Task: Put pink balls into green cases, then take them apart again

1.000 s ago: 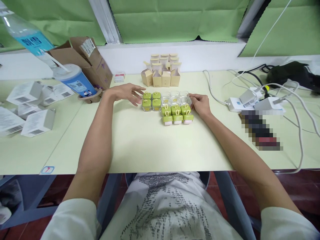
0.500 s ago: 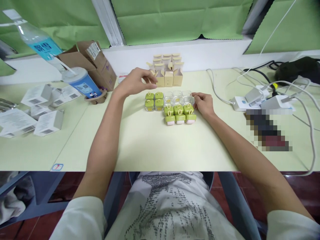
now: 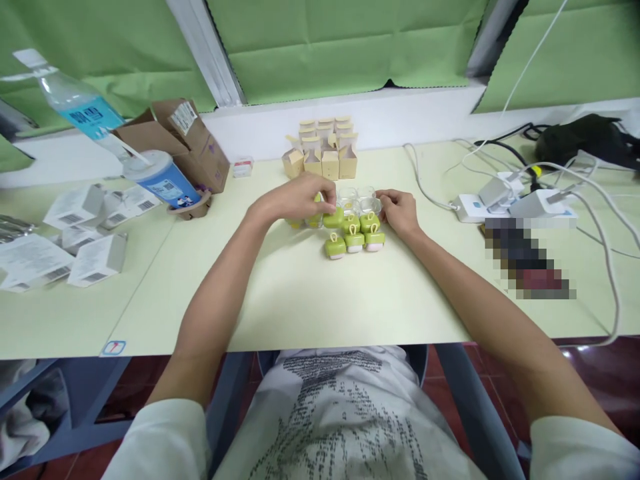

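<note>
My left hand (image 3: 306,197) pinches a green lid (image 3: 333,217) from above, at the left of the group of lids; the lid's loop is hidden by my fingers. Several more green lids (image 3: 354,239) with cream loops stand in front, some with pale pink undersides. Behind them are clear jars (image 3: 369,205) with open tops. My right hand (image 3: 400,210) has its fingers closed at the right side of the nearest jar. Partly covered by my left hand are jars with green lids on (image 3: 314,217).
Small open cardboard boxes (image 3: 330,163) stand in rows at the back. White boxes (image 3: 97,252), a blue cup (image 3: 167,183), a bottle (image 3: 80,100) and a brown carton (image 3: 197,150) are on the left. A power strip (image 3: 473,208) with white cables lies right.
My left hand has come down and toward me from near the cardboard boxes and has taken hold of a green lid. One small box at the back now leans left. My right hand remains by the jars.
</note>
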{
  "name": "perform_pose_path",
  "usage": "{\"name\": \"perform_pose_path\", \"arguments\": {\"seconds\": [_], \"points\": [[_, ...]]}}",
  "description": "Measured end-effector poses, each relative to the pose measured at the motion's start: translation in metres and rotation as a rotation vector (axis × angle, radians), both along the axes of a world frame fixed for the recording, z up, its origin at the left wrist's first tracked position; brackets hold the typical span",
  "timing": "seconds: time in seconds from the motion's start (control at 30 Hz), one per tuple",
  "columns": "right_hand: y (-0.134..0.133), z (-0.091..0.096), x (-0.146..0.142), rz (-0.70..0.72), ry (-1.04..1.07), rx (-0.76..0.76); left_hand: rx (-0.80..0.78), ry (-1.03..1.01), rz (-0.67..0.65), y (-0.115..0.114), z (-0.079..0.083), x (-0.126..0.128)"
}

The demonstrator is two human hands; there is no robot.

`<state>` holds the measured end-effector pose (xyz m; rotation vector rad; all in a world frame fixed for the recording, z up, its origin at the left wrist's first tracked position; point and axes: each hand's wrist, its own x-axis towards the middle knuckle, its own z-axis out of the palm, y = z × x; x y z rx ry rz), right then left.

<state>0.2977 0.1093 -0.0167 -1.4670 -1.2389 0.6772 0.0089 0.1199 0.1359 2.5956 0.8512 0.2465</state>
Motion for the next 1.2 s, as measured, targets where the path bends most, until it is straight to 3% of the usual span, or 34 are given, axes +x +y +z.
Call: {"name": "perform_pose_path", "arguments": {"seconds": [0.1, 0.2, 0.4, 0.5, 0.67, 1.0, 1.2], "points": [[-0.002, 0.003, -0.003, -0.007, 0.013, -0.001, -0.076, -0.236, 0.063, -0.006, 0.018, -0.007], [-0.005, 0.007, -0.005, -0.009, 0.009, 0.004, -0.148, -0.365, 0.110, 0.005, 0.022, -0.007], [-0.008, 0.010, -0.005, -0.002, -0.019, 0.008, 0.011, -0.277, 0.225, 0.056, -0.008, 0.012], [-0.006, 0.008, -0.003, 0.004, -0.023, 0.001, 0.030, -0.246, 0.292, 0.069, -0.027, 0.018], [-0.002, 0.002, 0.001, 0.000, -0.018, -0.010, 0.063, -0.272, 0.314, 0.072, -0.046, 0.017], [0.000, -0.001, 0.002, -0.013, -0.014, -0.002, 0.082, -0.288, 0.308, 0.076, -0.062, 0.025], [-0.002, 0.001, 0.001, -0.003, -0.014, -0.006, 0.104, -0.304, 0.295, 0.077, -0.063, 0.027]]}}
